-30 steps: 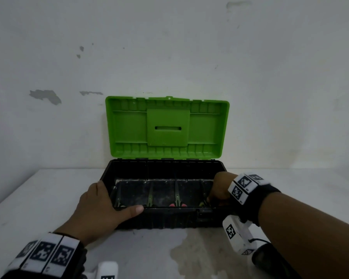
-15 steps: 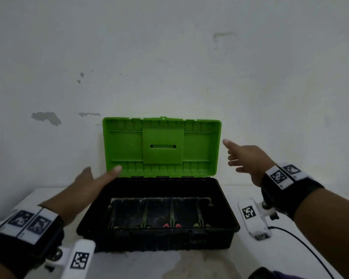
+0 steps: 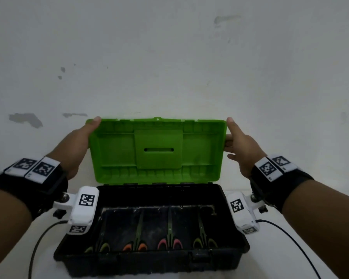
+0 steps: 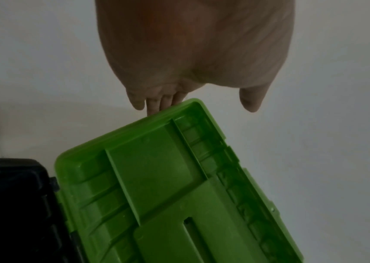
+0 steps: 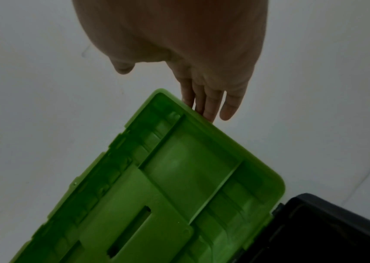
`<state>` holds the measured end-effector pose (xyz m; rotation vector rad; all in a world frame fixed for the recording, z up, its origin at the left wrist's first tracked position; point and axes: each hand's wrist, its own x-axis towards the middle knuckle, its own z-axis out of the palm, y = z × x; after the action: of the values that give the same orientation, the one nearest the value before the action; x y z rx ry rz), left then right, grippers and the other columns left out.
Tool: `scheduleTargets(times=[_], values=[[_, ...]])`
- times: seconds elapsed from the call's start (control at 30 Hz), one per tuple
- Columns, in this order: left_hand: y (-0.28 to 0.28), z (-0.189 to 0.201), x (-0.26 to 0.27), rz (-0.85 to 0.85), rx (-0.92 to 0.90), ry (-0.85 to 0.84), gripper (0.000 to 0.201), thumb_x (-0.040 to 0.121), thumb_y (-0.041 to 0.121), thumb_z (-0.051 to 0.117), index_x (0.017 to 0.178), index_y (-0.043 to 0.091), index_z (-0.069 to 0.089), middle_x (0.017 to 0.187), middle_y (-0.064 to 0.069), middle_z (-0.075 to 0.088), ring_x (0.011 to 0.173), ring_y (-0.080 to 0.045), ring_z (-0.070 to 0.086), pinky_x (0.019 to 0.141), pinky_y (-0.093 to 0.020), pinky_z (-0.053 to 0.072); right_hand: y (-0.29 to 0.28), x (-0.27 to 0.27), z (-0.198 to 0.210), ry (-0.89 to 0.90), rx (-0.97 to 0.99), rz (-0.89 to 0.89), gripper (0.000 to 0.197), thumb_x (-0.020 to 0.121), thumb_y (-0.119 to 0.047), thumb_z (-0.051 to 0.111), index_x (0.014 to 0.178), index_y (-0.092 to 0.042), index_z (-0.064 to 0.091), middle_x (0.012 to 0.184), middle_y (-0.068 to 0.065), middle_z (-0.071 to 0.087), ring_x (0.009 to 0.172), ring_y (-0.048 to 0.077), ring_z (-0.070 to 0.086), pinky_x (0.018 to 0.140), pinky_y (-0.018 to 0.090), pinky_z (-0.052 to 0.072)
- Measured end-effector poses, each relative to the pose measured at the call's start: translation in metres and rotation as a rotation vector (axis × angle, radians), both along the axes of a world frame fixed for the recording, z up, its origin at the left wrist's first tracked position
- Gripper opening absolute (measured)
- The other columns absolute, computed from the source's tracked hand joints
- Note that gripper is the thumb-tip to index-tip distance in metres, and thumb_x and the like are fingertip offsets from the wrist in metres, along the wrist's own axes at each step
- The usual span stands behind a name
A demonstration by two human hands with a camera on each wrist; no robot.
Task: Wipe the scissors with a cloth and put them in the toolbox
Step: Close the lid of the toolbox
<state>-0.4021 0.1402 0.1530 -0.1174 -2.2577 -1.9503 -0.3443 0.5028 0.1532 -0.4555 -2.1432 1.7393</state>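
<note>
Toolbox (image 3: 149,256): black plastic tub, lower centre of head view, on white table (image 3: 18,248); open.
Scissors (image 3: 170,236): four pairs lying side by side in its tray, handles toward camera, tips away.
Lid (image 3: 157,152): green ribbed plastic, upright, mid frame; bare wall (image 3: 169,57) behind it.
Left hand (image 3: 77,146): fingers straight, flat against lid's left edge, thumb apart.
Right hand (image 3: 242,146): fingers straight, touching lid's right edge.
</note>
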Motion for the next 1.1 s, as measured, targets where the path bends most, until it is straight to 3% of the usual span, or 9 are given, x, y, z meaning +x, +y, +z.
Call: scheduleTargets(times=[0.1, 0.33, 0.43, 0.5, 0.63, 0.73, 0.83, 0.93, 1.1], values=[[-0.012, -0.003, 0.018, 0.091, -0.09, 0.075, 0.059, 0.086, 0.069, 0.049, 0.112, 0.018, 0.068, 0.109, -0.004, 0.069, 0.11, -0.023, 0.062, 0.096, -0.038, 0.038, 0.002, 0.02, -0.003, 0.034, 0.007, 0.043, 0.077, 0.087, -0.075, 0.043, 0.103, -0.005, 0.071, 0.103, 0.011, 0.074, 0.099, 0.023, 0.068, 0.097, 0.045, 0.047], [-0.041, -0.02, 0.085, 0.148, -0.381, 0.144, 0.064, 0.086, 0.065, 0.055, 0.088, 0.003, 0.071, 0.09, -0.015, 0.071, 0.091, -0.03, 0.066, 0.092, -0.049, 0.047, -0.003, 0.082, -0.032, 0.055, 0.23, 0.033, 0.1, 0.063, -0.085, 0.057, 0.101, 0.008, 0.065, 0.11, 0.028, 0.068, 0.106, 0.043, 0.064, 0.092, 0.063, 0.052], [-0.043, -0.033, 0.115, 0.17, -0.579, 0.192, 0.067, 0.091, 0.058, 0.053, 0.07, -0.006, 0.058, 0.066, -0.025, 0.056, 0.066, -0.038, 0.055, 0.063, -0.042, 0.04, -0.002, 0.109, -0.054, 0.055, 0.297, 0.057, 0.079, 0.064, -0.079, 0.061, 0.089, -0.006, 0.073, 0.099, 0.021, 0.072, 0.098, 0.035, 0.069, 0.09, 0.059, 0.054], [-0.043, -0.045, 0.132, 0.179, -0.64, 0.208, 0.054, 0.094, 0.044, 0.056, 0.06, 0.003, 0.047, 0.053, -0.013, 0.042, 0.053, -0.031, 0.043, 0.054, -0.037, 0.028, 0.001, 0.123, -0.067, 0.047, 0.343, 0.103, 0.059, 0.07, -0.07, 0.066, 0.085, -0.014, 0.075, 0.093, 0.016, 0.074, 0.094, 0.035, 0.069, 0.09, 0.056, 0.055], [-0.052, -0.07, 0.151, 0.142, -0.71, 0.28, 0.023, 0.092, 0.035, 0.063, 0.078, 0.019, 0.07, 0.065, 0.0, 0.065, 0.064, -0.016, 0.059, 0.059, -0.034, 0.041, -0.001, 0.146, -0.084, 0.048, 0.388, 0.205, 0.014, 0.09, -0.031, 0.071, 0.096, -0.02, 0.076, 0.083, -0.011, 0.075, 0.076, -0.001, 0.068, 0.067, 0.016, 0.049], [-0.054, -0.086, 0.159, 0.13, -0.696, 0.292, 0.005, 0.089, 0.03, 0.067, 0.089, 0.031, 0.072, 0.079, 0.007, 0.073, 0.076, -0.008, 0.064, 0.064, -0.029, 0.044, -0.003, 0.154, -0.1, 0.058, 0.46, 0.215, 0.013, 0.091, -0.022, 0.07, 0.103, -0.018, 0.074, 0.09, -0.012, 0.074, 0.074, -0.013, 0.064, 0.064, 0.007, 0.045], [-0.055, -0.102, 0.161, 0.126, -0.684, 0.259, 0.01, 0.088, 0.027, 0.07, 0.096, 0.027, 0.074, 0.084, 0.006, 0.074, 0.078, -0.007, 0.064, 0.064, -0.021, 0.042, -0.003, 0.157, -0.114, 0.032, 0.484, 0.23, 0.012, 0.092, -0.015, 0.069, 0.103, -0.02, 0.071, 0.083, -0.015, 0.07, 0.067, -0.014, 0.062, 0.06, 0.005, 0.044], [-0.056, -0.112, 0.16, 0.129, -0.701, 0.235, 0.016, 0.086, 0.024, 0.072, 0.1, 0.018, 0.074, 0.089, 0.0, 0.075, 0.078, -0.013, 0.062, 0.063, -0.018, 0.039, -0.005, 0.16, -0.122, 0.026, 0.483, 0.229, 0.021, 0.09, -0.015, 0.07, 0.111, -0.019, 0.071, 0.098, -0.011, 0.074, 0.088, -0.005, 0.066, 0.077, 0.016, 0.049], [-0.054, -0.12, 0.162, 0.158, -0.686, 0.188, 0.026, 0.086, 0.023, 0.073, 0.108, 0.011, 0.07, 0.101, -0.007, 0.073, 0.089, -0.021, 0.065, 0.074, -0.031, 0.044, -0.008, 0.163, -0.128, 0.031, 0.474, 0.203, 0.028, 0.089, -0.014, 0.071, 0.117, -0.017, 0.07, 0.106, -0.006, 0.073, 0.098, 0.004, 0.066, 0.078, 0.014, 0.048]])
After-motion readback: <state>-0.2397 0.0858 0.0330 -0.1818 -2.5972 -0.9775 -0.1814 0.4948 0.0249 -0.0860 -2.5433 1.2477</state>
